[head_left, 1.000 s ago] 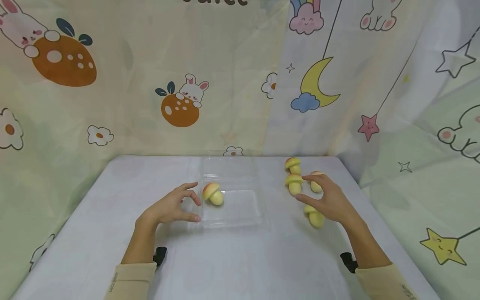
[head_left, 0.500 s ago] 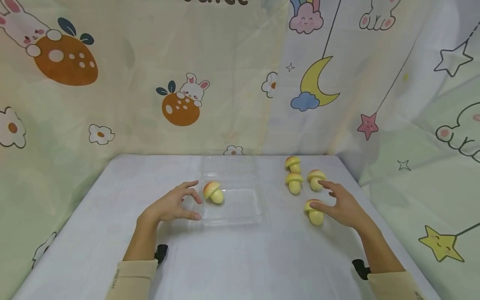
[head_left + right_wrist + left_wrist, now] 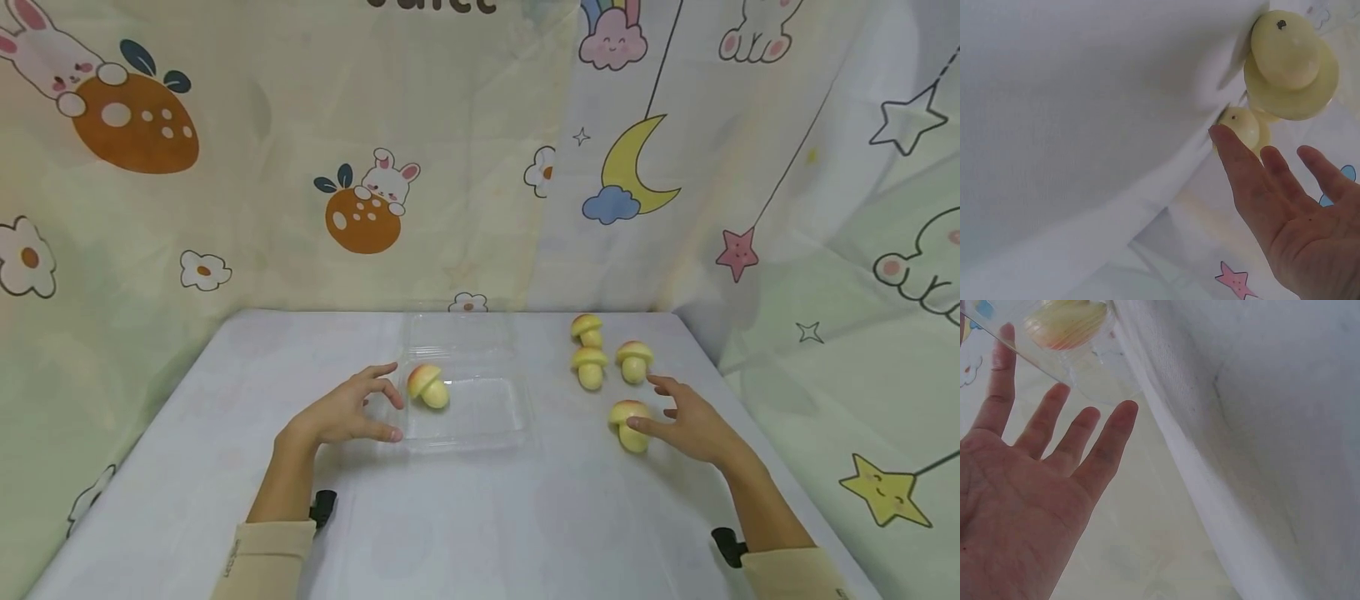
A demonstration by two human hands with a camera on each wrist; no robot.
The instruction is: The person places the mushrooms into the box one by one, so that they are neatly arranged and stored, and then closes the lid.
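Using your spread, empty right hand (image 3: 692, 427), ideally pinch the mushroom (image 3: 632, 439) at its nine o'clock softly; your left hand (image 3: 341, 414) looks relaxed, empty.

White-covered table (image 3: 450, 525), pastel printed backdrop (image 3: 472, 183) — yellow moon (image 3: 619, 158), pink star (image 3: 738, 252) — soft light

A white, cloth-covered tabletop (image 3: 480, 517) carries a clear plastic container (image 3: 487, 417) near the middle of its far half, opened out with its lid (image 3: 459, 335) toward the far edge. To the right lie four yellow mushroom-shaped pieces, caps pointing away: a far one (image 3: 587, 330), a second (image 3: 590, 369) just in front of it, a third (image 3: 634, 363) beside that, and the nearest (image 3: 628, 421) in front.
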